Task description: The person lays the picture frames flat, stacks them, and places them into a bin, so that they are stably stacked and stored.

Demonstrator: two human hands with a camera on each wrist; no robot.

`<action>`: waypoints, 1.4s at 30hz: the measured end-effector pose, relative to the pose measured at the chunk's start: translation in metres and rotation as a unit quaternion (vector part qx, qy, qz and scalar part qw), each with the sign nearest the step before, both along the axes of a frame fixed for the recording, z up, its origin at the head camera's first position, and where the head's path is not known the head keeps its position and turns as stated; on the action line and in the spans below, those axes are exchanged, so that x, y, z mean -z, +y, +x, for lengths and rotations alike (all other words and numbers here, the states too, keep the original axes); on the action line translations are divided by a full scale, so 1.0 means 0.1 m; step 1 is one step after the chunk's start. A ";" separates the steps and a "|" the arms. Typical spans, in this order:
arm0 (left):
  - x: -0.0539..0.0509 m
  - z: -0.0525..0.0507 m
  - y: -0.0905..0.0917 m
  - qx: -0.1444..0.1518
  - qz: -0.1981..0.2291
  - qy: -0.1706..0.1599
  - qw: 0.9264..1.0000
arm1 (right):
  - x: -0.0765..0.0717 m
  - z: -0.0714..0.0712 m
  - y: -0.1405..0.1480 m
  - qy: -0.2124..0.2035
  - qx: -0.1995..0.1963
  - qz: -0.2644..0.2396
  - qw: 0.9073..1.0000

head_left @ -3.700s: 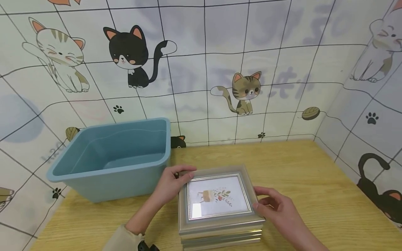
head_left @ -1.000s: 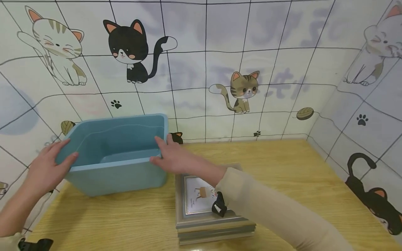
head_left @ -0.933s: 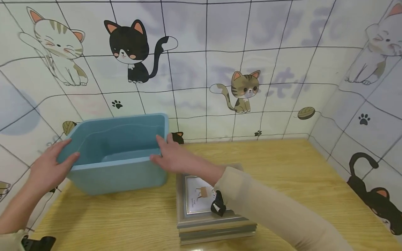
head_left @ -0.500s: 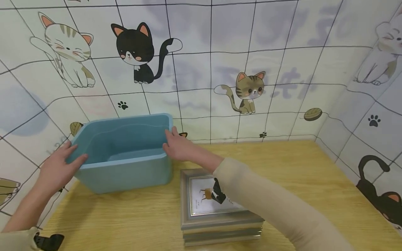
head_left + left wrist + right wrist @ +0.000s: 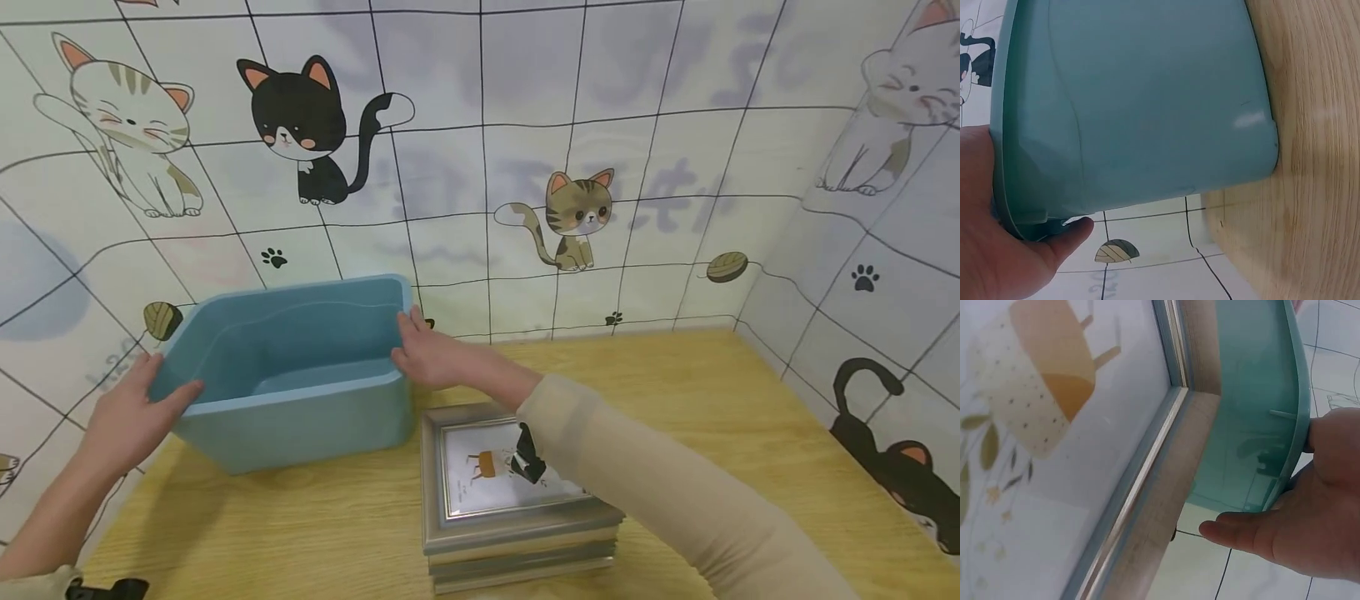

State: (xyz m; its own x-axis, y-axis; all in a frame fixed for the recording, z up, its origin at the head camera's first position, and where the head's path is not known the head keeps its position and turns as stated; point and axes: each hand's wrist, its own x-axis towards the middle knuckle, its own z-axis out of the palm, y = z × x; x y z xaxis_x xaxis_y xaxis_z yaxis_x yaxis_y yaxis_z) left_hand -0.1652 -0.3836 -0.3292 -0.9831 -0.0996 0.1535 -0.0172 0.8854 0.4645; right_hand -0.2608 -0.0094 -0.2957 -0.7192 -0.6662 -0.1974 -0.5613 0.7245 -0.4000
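Observation:
A light-blue plastic tub (image 5: 300,432) stands on the wooden table at left, its inside bare. My left hand (image 5: 129,418) grips the rim at its left front corner, and the left wrist view shows the fingers around that rim (image 5: 999,156). My right hand (image 5: 437,354) holds the rim at the tub's right end, arm reaching across. Under that forearm lies a stack of silver picture frames (image 5: 517,533); the top one shows a chair-and-flowers print, partly hidden by the sleeve. In the right wrist view, my right hand (image 5: 1310,512) is beyond the frame's edge (image 5: 1154,494).
The wooden table (image 5: 675,417) extends right of the frames. Behind and on both sides rises a white wall covering (image 5: 465,167) with grid lines and cartoon cats. Close behind the tub is that wall. Black straps (image 5: 528,454) sit at both wrists.
Both hands have gone from the top picture frame to the tub's rim. Over the last second the tub has shifted slightly right, toward the frames, with the hands on it.

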 end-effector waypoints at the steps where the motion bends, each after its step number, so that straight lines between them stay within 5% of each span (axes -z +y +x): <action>1: 0.00 0.01 0.01 0.001 0.007 -0.005 1.000 | 0.00 0.00 0.02 -0.006 0.000 0.003 1.000; 7: -0.01 0.00 0.11 0.029 0.007 -0.014 0.999 | -0.03 0.00 0.20 -0.007 0.008 0.027 1.000; 17: 0.02 -0.02 0.42 0.056 0.032 -0.001 0.998 | -0.07 -0.06 0.59 0.021 -0.068 0.090 0.993; 26: 0.06 -0.02 0.73 0.035 0.080 0.019 0.996 | -0.06 -0.07 0.92 -0.047 -0.004 -0.001 0.999; 36: 0.14 -0.07 1.03 0.036 0.100 0.025 0.994 | -0.11 -0.02 1.23 -0.047 0.002 0.012 0.999; 42: 0.12 -0.12 1.28 0.044 0.133 0.034 0.990 | -0.07 -0.04 1.51 -0.048 0.026 -0.022 0.998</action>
